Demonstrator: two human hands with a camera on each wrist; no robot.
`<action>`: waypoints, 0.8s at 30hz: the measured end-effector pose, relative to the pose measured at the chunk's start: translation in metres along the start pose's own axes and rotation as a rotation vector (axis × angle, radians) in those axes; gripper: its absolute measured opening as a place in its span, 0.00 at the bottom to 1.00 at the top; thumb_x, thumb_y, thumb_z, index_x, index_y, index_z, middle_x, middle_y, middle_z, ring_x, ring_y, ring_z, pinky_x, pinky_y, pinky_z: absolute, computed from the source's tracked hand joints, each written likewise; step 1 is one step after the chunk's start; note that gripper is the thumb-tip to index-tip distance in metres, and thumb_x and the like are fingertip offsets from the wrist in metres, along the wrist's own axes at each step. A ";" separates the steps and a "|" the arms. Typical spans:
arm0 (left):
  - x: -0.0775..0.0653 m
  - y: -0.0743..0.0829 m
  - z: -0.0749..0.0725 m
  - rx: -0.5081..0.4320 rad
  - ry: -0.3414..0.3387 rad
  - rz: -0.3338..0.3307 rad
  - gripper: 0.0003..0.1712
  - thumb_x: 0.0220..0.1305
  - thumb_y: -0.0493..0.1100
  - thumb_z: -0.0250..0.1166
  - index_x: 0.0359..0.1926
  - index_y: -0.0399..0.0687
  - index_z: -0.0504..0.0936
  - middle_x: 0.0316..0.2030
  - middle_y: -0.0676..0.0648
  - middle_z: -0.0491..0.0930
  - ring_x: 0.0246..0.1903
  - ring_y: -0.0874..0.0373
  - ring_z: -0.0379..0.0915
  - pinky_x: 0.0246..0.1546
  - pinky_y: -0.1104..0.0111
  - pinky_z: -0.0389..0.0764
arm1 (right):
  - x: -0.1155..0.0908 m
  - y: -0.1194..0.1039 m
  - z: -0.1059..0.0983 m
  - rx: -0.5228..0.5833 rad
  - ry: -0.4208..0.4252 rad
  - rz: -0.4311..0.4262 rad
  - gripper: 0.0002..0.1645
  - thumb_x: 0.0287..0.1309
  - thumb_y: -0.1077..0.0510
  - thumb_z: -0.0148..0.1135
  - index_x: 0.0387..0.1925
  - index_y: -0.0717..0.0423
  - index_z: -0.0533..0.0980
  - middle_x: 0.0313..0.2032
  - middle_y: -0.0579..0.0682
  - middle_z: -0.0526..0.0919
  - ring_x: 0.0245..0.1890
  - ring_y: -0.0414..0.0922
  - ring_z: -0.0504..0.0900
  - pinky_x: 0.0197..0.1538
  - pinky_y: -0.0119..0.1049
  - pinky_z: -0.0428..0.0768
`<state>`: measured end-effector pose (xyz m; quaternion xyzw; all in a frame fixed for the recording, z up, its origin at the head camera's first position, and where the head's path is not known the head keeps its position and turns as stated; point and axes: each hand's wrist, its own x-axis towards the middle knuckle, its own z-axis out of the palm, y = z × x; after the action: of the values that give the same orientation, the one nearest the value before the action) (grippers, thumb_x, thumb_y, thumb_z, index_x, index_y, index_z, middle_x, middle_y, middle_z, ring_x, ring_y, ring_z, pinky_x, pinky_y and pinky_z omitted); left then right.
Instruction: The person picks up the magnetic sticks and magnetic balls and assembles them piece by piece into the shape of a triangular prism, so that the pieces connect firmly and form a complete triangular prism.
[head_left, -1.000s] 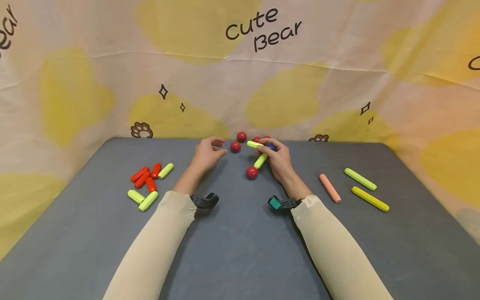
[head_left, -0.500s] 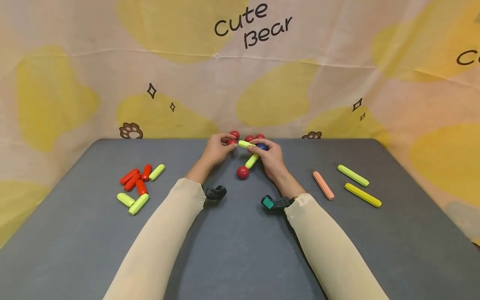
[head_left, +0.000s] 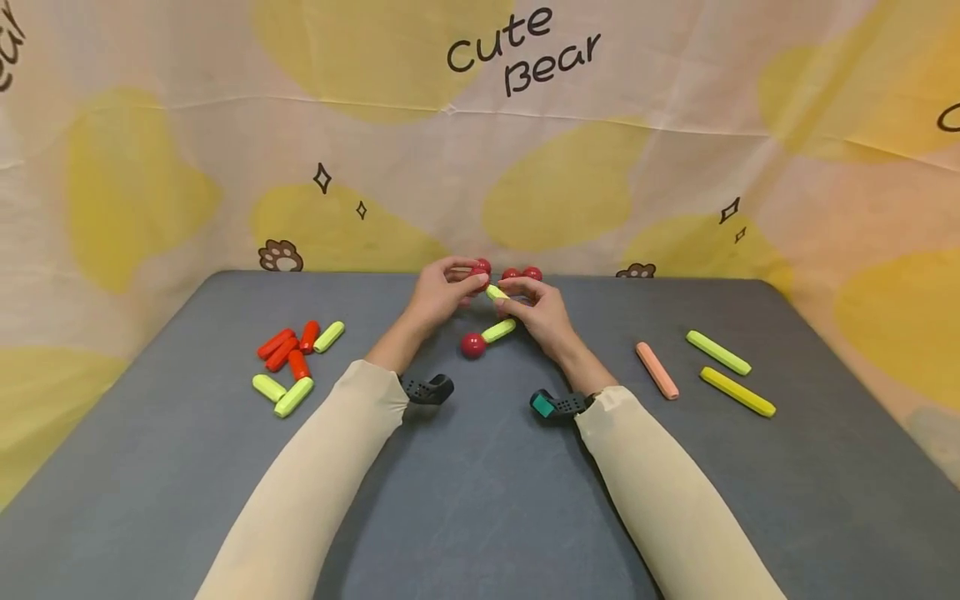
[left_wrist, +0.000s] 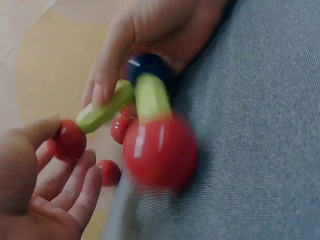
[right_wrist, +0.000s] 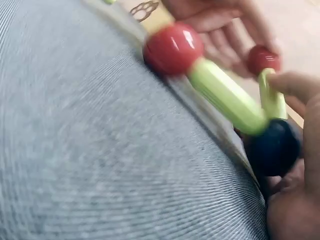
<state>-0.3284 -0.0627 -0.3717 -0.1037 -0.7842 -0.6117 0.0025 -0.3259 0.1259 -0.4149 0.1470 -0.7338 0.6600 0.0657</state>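
Note:
With thumb and fingers my left hand (head_left: 437,296) pinches a red ball (left_wrist: 71,140), which meets the end of a yellow-green stick (left_wrist: 106,111). My right hand (head_left: 546,321) grips that stick near its middle. At the stick's other end is a dark blue ball (right_wrist: 274,147), mostly hidden behind the right hand in the head view. A second yellow-green stick (right_wrist: 227,95) runs from the blue ball to another red ball (head_left: 473,345), nearer the person. This ball looks blurred in the left wrist view.
Behind the hands lie more red balls (head_left: 532,273) at the table's back edge. Several red sticks (head_left: 276,343) and yellow-green sticks (head_left: 294,397) are on the left. To the right lie a pink stick (head_left: 657,371), a light green stick (head_left: 717,352) and a yellow stick (head_left: 738,392).
My left hand has moved right, taken a red ball and brought it to the stick's end. The joined piece has turned in my right hand, its near red ball swinging left.

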 end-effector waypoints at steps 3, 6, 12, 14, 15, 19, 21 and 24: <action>-0.003 0.005 -0.001 0.051 -0.062 0.031 0.24 0.70 0.44 0.66 0.63 0.39 0.78 0.56 0.37 0.83 0.54 0.43 0.82 0.54 0.48 0.83 | -0.001 0.000 0.001 -0.074 -0.087 -0.013 0.24 0.63 0.61 0.68 0.60 0.60 0.78 0.44 0.61 0.86 0.34 0.36 0.84 0.44 0.27 0.81; -0.007 0.011 -0.004 0.120 -0.123 0.047 0.24 0.73 0.47 0.62 0.65 0.41 0.76 0.60 0.38 0.81 0.58 0.43 0.80 0.58 0.48 0.81 | -0.001 0.000 0.000 -0.088 -0.118 -0.015 0.28 0.64 0.60 0.66 0.65 0.58 0.75 0.40 0.64 0.86 0.32 0.37 0.83 0.47 0.28 0.80; -0.031 0.018 -0.035 0.404 0.003 0.048 0.23 0.78 0.50 0.52 0.67 0.46 0.75 0.64 0.42 0.78 0.63 0.45 0.75 0.64 0.50 0.76 | -0.001 -0.002 -0.004 -0.029 -0.112 -0.011 0.28 0.64 0.63 0.65 0.65 0.62 0.73 0.39 0.68 0.84 0.23 0.38 0.82 0.39 0.28 0.81; -0.041 0.018 -0.052 0.481 0.076 0.032 0.20 0.78 0.47 0.52 0.63 0.45 0.78 0.61 0.41 0.80 0.60 0.44 0.76 0.61 0.51 0.78 | -0.001 -0.003 -0.005 -0.012 -0.111 -0.013 0.28 0.64 0.64 0.64 0.65 0.63 0.73 0.39 0.69 0.84 0.22 0.37 0.83 0.36 0.28 0.81; -0.047 0.016 -0.060 0.521 0.107 0.019 0.19 0.77 0.45 0.53 0.62 0.45 0.79 0.60 0.41 0.81 0.59 0.44 0.77 0.60 0.50 0.78 | -0.002 -0.003 -0.005 -0.007 -0.114 -0.013 0.28 0.65 0.64 0.64 0.65 0.63 0.73 0.39 0.69 0.84 0.22 0.37 0.83 0.36 0.28 0.81; -0.070 0.008 -0.091 0.722 0.214 -0.030 0.20 0.71 0.43 0.61 0.61 0.44 0.80 0.57 0.39 0.82 0.57 0.41 0.78 0.56 0.47 0.78 | -0.004 -0.003 -0.005 0.004 -0.121 -0.007 0.28 0.65 0.64 0.64 0.66 0.62 0.72 0.36 0.66 0.84 0.21 0.39 0.82 0.35 0.29 0.82; -0.079 0.003 -0.105 0.819 0.240 -0.059 0.21 0.69 0.43 0.63 0.61 0.44 0.79 0.58 0.38 0.81 0.57 0.38 0.77 0.54 0.44 0.78 | -0.004 -0.003 -0.004 0.008 -0.116 -0.003 0.28 0.65 0.64 0.64 0.66 0.62 0.72 0.34 0.62 0.85 0.21 0.39 0.82 0.34 0.28 0.82; -0.091 -0.003 -0.123 0.941 0.248 -0.113 0.22 0.67 0.42 0.61 0.60 0.42 0.81 0.57 0.36 0.81 0.54 0.34 0.78 0.46 0.41 0.79 | -0.001 -0.002 0.002 0.019 -0.127 -0.006 0.28 0.65 0.64 0.64 0.66 0.63 0.72 0.31 0.53 0.85 0.20 0.38 0.82 0.33 0.27 0.81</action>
<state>-0.2552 -0.1956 -0.3553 0.0253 -0.9738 -0.1980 0.1093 -0.3238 0.1240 -0.4138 0.1916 -0.7298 0.6560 0.0196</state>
